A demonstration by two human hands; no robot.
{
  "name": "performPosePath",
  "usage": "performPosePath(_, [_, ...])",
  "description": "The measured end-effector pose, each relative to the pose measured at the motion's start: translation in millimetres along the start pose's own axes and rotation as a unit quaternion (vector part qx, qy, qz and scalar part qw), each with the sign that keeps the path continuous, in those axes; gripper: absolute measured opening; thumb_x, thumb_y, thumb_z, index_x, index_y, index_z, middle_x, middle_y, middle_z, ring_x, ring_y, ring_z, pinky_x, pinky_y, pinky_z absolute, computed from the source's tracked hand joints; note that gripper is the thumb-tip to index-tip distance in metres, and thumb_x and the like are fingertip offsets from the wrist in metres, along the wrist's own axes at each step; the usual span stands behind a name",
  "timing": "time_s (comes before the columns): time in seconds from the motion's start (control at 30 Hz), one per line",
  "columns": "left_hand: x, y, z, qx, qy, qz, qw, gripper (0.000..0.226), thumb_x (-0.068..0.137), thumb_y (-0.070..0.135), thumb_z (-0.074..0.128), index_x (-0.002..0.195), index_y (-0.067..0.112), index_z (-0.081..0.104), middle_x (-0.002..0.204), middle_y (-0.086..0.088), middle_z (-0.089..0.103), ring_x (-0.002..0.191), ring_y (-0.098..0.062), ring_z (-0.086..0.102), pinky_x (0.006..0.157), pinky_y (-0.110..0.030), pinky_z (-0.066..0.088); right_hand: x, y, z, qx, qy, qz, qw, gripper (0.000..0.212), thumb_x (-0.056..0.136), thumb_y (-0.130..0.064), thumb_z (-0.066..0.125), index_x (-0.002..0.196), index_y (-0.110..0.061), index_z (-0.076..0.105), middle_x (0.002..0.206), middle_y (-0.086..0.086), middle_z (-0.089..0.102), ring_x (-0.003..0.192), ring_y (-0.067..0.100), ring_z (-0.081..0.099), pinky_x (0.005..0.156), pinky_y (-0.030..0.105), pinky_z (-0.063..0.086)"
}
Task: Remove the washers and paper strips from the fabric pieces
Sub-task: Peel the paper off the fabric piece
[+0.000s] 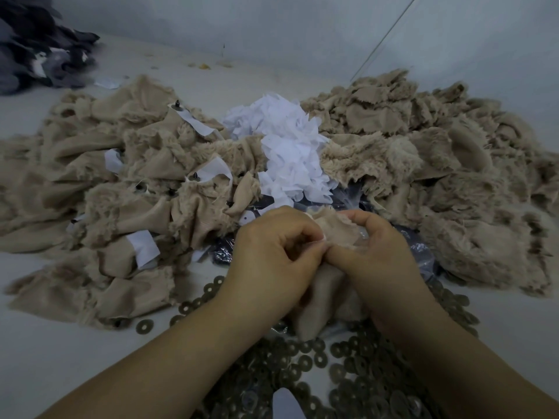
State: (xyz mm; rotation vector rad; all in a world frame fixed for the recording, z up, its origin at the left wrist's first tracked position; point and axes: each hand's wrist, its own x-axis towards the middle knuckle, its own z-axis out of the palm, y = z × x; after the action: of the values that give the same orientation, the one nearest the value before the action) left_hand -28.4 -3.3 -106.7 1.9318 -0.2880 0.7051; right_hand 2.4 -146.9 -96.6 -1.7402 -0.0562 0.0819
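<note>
Here both hands (323, 252) pinch one fabric piece (335, 231) between them.

I see one tan furry fabric piece (329, 234) bunched and hanging down, gripped between both hands. Left heap of fabric pieces (121, 189) has white paper strips (193, 120) and dark studs attached. Right heap (429, 164) looks bare. Loose white strips pile (287, 152) sits between them. Flat round washers (348, 367) are scattered nearest me.
</note>
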Motion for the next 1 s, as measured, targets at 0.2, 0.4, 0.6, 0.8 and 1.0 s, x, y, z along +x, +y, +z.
performPosePath(0.2, [2, -6, -3, 0.049, -0.005, 0.091, 0.995, 0.009, 0.077, 0.001, 0.075, 0.075, 0.007, 0.069, 0.094, 0.003, 0.072, 0.091, -0.003, 0.066, 0.079, -0.016, 0.052, 1, -4, -4, 0.044, 0.000, 0.025, 0.999, 0.035, 0.075, -0.007, 0.081, 0.100, -0.028, 0.068, 0.078, -0.001, 0.075, 0.064, 0.006, 0.071, 0.052, 0.019, 0.054])
performPosePath(0.4, [5, -9, -6, -0.015, -0.015, -0.004, 1.000, 0.008, 0.082, 0.001, 0.070, 0.079, 0.008, 0.071, 0.074, 0.007, 0.067, 0.065, 0.002, 0.060, 0.061, -0.011, 0.044, -5, -6, -2, -0.032, -0.011, -0.051, 0.998, 0.035, 0.076, -0.014, 0.083, 0.100, -0.032, 0.065, 0.086, -0.006, 0.069, 0.059, -0.002, 0.062, 0.052, 0.013, 0.048])
performPosePath(0.6, [6, -10, -8, 0.027, -0.072, 0.093, 0.993, 0.009, 0.084, 0.005, 0.069, 0.088, 0.010, 0.075, 0.093, 0.001, 0.065, 0.087, -0.008, 0.063, 0.073, -0.026, 0.052, -3, -6, -3, -0.018, -0.028, -0.053, 0.998, 0.014, 0.078, -0.004, 0.081, 0.077, -0.014, 0.072, 0.082, 0.002, 0.076, 0.079, 0.022, 0.073, 0.061, 0.034, 0.060])
performPosePath(0.8, [7, -17, -7, 0.026, -0.065, 0.114, 0.991, 0.007, 0.082, -0.001, 0.074, 0.087, 0.004, 0.076, 0.090, -0.003, 0.072, 0.090, -0.014, 0.068, 0.078, -0.035, 0.056, -4, -7, -3, 0.075, -0.023, -0.006, 0.997, 0.014, 0.077, -0.005, 0.082, 0.079, -0.012, 0.071, 0.086, 0.007, 0.078, 0.081, 0.021, 0.076, 0.065, 0.031, 0.062])
performPosePath(1.0, [8, -13, -8, -0.262, -0.037, -0.165, 0.950, 0.012, 0.074, 0.007, 0.076, 0.075, -0.004, 0.071, 0.072, -0.022, 0.068, 0.055, -0.028, 0.064, 0.051, -0.031, 0.055, -5, -6, -1, 0.119, -0.014, -0.017, 0.993, 0.017, 0.080, 0.001, 0.078, 0.074, -0.014, 0.074, 0.080, 0.008, 0.077, 0.073, 0.019, 0.075, 0.061, 0.025, 0.058])
